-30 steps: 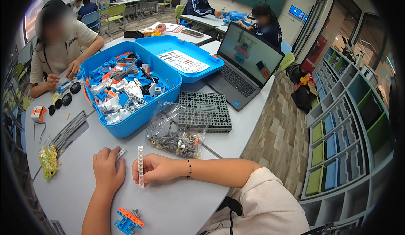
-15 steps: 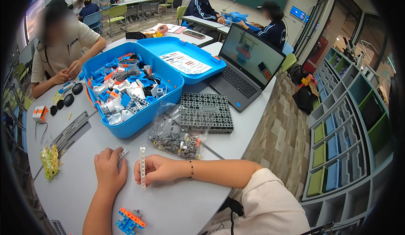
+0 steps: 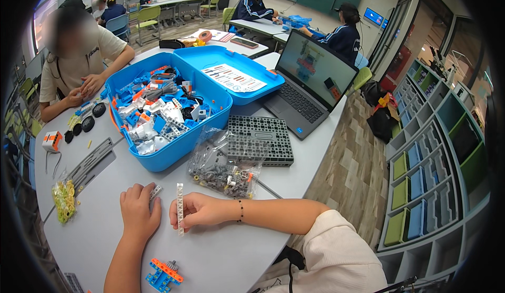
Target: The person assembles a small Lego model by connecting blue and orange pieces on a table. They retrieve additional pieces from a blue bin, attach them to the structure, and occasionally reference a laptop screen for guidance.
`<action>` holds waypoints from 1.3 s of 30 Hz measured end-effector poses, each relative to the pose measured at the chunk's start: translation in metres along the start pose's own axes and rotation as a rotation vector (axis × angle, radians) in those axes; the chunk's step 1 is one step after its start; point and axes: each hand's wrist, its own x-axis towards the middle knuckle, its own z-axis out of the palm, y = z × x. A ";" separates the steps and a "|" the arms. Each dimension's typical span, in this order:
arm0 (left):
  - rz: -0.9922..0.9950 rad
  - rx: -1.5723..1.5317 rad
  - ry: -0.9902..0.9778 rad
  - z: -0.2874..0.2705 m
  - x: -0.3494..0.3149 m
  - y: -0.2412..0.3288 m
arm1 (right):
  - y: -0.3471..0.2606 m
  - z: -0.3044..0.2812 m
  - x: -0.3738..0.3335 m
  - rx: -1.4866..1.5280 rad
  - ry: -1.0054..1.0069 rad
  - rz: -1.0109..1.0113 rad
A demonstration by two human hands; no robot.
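Note:
My right hand [image 3: 202,210] is closed on a long white building beam [image 3: 180,201] with a row of holes, held upright between thumb and fingers. To its left, my left hand [image 3: 138,210] rests with curled fingers, a shorter pale beam [image 3: 156,191] pinched between thumb and forefinger. The two beams are apart. Nearer to me, beside my left forearm, a small orange and blue brick assembly [image 3: 164,275] with a grey part on top lies on the table. Past my right hand lies a clear bag [image 3: 223,175] of small grey parts.
A blue bin [image 3: 173,161] full of bricks stands ahead, its lid [image 3: 247,99] folded back. Right of it are a grey perforated plate [image 3: 281,151] and an open laptop [image 3: 297,104]. A bag of yellow pieces [image 3: 64,201] and black wheels [image 3: 98,109] lie left. Another person [image 3: 79,56] sits across.

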 end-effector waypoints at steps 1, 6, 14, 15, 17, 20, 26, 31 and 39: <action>0.001 -0.001 0.000 0.000 0.000 0.000 | 0.000 0.000 0.000 -0.002 -0.003 -0.002; 0.015 -0.014 0.012 -0.003 0.002 0.003 | -0.001 0.000 -0.001 -0.004 -0.003 -0.020; 0.011 0.016 0.008 0.000 -0.002 -0.004 | -0.009 0.003 -0.008 -0.077 -0.004 -0.017; 0.004 0.019 0.001 -0.001 -0.002 -0.004 | -0.010 0.004 -0.007 -0.117 0.010 -0.034; 0.003 0.001 -0.006 0.000 -0.002 -0.004 | -0.013 0.005 -0.009 -0.129 0.007 0.005; 0.003 -0.002 -0.010 0.000 -0.002 -0.004 | -0.014 0.006 -0.010 -0.165 0.017 0.037; 0.002 0.003 -0.010 0.000 -0.002 -0.004 | -0.016 0.008 -0.010 -0.255 0.023 0.021; 0.010 -0.004 -0.003 -0.001 -0.002 -0.004 | -0.021 0.017 -0.014 -0.711 0.137 -0.145; 0.003 0.009 -0.014 0.000 -0.001 -0.004 | -0.029 0.022 -0.019 -0.788 0.219 -0.140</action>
